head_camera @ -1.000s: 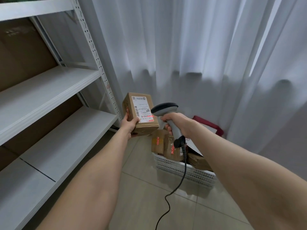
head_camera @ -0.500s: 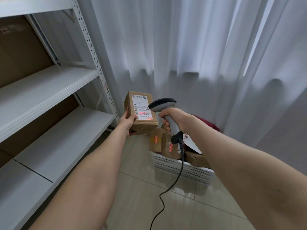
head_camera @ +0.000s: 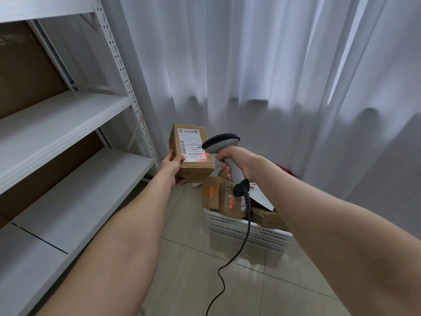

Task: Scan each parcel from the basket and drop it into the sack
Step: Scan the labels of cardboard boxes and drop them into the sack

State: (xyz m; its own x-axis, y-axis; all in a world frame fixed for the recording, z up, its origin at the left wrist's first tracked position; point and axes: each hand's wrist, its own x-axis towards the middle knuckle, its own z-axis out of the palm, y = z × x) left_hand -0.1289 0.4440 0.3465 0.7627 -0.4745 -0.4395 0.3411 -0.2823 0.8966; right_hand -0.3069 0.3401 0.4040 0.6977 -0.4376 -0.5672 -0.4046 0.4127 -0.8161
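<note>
Parcel [head_camera: 190,166] stands long-axis-up in the left hand [head_camera: 173,165], which grips its lower corner, label [head_camera: 191,144] facing the scanner [head_camera: 222,142] clenched in the right hand [head_camera: 242,163] just to its right.

We are in a small parcel storeroom or sorting room. We see white steel shelving [head_camera: 68,115] with punched uprights along the left, brown cardboard [head_camera: 27,71] behind its boards. On the pale tiled floor [head_camera: 186,281] stands a white slotted plastic basket [head_camera: 227,229] full of taped parcels [head_camera: 211,197]. A cardboard box [head_camera: 196,172] bears a printed shipping label [head_camera: 191,144], and a corded handheld barcode scanner [head_camera: 221,142] throws a red line on it. White curtains [head_camera: 250,65] hang behind.
</note>
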